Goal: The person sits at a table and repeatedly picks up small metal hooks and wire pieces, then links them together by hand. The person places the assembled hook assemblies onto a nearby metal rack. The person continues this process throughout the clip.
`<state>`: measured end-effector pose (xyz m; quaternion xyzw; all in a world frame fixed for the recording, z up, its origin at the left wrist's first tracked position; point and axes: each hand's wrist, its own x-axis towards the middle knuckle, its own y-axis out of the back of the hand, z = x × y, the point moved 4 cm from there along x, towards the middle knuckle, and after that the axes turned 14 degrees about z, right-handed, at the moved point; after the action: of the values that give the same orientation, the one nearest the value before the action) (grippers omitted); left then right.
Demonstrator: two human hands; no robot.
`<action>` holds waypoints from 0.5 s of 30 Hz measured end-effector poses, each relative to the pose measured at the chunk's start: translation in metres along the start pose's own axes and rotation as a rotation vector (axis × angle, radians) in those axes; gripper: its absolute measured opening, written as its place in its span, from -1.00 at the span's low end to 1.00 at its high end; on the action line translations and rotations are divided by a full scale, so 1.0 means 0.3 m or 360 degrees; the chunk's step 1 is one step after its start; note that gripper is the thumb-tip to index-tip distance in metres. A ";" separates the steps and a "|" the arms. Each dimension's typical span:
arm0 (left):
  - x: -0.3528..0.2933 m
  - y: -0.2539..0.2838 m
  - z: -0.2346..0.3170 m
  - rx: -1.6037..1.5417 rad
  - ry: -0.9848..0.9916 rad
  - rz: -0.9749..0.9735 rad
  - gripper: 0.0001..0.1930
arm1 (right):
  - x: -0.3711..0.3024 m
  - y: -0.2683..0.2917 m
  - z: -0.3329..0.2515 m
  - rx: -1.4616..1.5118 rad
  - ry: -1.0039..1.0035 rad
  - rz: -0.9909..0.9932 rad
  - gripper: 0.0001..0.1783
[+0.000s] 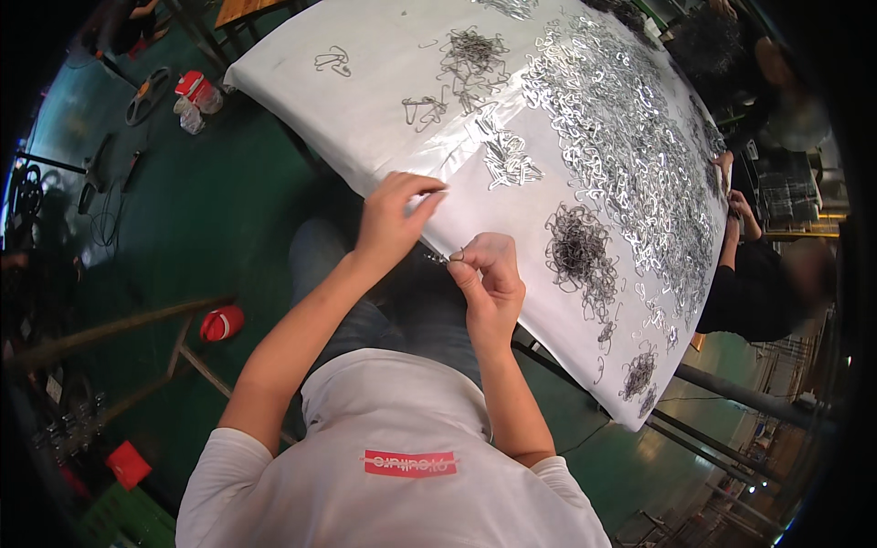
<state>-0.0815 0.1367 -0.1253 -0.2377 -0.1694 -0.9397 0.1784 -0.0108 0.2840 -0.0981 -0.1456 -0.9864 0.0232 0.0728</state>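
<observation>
My right hand (491,272) is at the near edge of the white-covered table (338,119), thumb and forefinger pinched on small bent wire hooks (440,259). Their silvery ends stick out to the left of the fingertips; how many there are I cannot make out. To its left, my left hand (399,217) hovers over the table edge with fingers curled and thumb apart, and no object shows between them. Closest to the hands on the cloth is a small pile of shiny silver hooks (512,160). A dark tangle of wire hooks (580,247) lies further right.
A broad heap of silver hooks (621,137) covers the table's far right. More dark hooks (473,55) and a few loose ones (334,60) lie at the back. Another person's hands (735,205) are at the far edge. A red container (221,323) stands on the green floor.
</observation>
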 end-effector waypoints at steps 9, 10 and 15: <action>0.015 -0.441 -0.095 0.0611 -0.0655 -0.0651 -0.72 | -0.040 0.040 0.015 -0.0114 0.0000 0.0087 -0.93; 0.020 -0.430 -0.092 0.0567 -0.0692 -0.0560 -0.72 | -0.040 0.042 0.019 -0.0116 -0.0001 0.0090 -0.93; 0.024 -0.260 -0.083 -0.0081 0.0421 -0.0552 -0.81 | -0.054 0.048 0.033 -0.0148 0.0035 0.0114 -0.92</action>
<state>-0.1295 0.1935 -0.1606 -0.0842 -0.1591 -0.9832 0.0286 0.0071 0.2927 -0.1111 -0.1845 -0.9797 -0.0218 0.0757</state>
